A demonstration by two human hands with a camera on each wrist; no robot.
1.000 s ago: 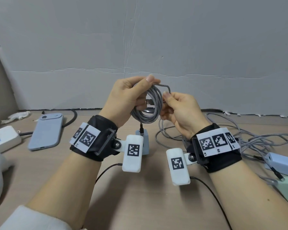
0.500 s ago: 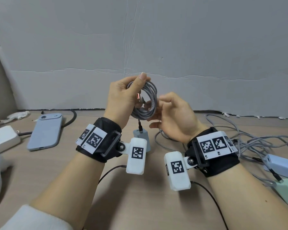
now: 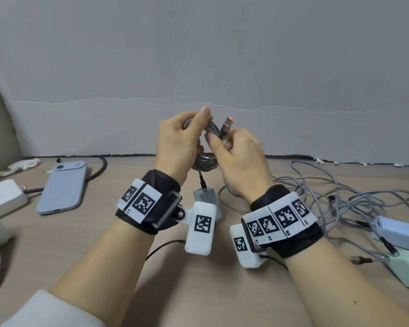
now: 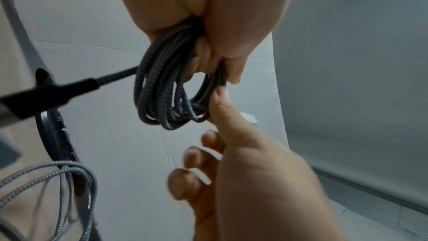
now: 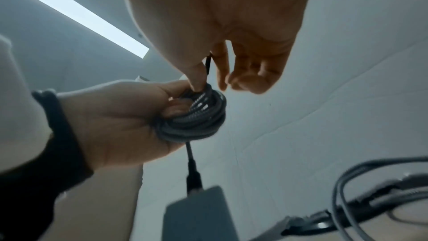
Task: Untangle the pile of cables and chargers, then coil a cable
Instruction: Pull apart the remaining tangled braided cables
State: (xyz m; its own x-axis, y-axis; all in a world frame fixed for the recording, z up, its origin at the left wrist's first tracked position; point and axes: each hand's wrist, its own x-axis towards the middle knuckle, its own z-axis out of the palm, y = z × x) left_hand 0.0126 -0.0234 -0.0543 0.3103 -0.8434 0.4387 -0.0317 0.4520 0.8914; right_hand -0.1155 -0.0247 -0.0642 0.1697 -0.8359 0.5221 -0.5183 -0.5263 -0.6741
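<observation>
My left hand grips a coil of grey braided cable in the air, thumb over its top. The coil hangs in several loops from those fingers. My right hand pinches the cable's free end just under the USB plug, which points up beside the coil. Its thumb presses on the coil. The cable's other end drops straight down into a grey charger below the hands, also in the right wrist view.
A tangle of grey cables lies on the table at right with a pale blue charger and a mint green charger. At left are a blue phone and a white power box. A cardboard wall stands behind.
The right hand has carried the plug end through the coil and up out of it. The plug now sticks up at the coil's right. Both hands rose slightly.
</observation>
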